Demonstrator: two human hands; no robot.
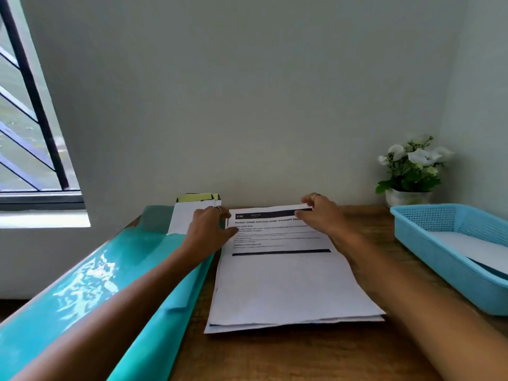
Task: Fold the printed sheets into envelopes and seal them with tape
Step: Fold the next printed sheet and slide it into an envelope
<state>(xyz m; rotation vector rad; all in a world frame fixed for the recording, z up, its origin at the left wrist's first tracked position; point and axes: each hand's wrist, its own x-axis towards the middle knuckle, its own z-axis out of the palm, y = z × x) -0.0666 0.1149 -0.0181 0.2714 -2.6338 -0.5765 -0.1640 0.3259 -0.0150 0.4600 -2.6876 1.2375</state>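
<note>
Stack of printed sheets (288, 284) lying on the wooden surface (302, 358), long axis running away toward the wall. Both hands at its far short edge: left hand (209, 229) pinching the far-left corner, right hand (321, 214) pinching the far-right, equally near. Top sheet's far edge likely to come back toward the near edge.

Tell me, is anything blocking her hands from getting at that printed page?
Nothing visible is. Both the left hand and right hand are already on the far edge of the top printed sheet, which lies uncovered on its stack. The teal folder sits beside it, the blue basket off right.
</note>
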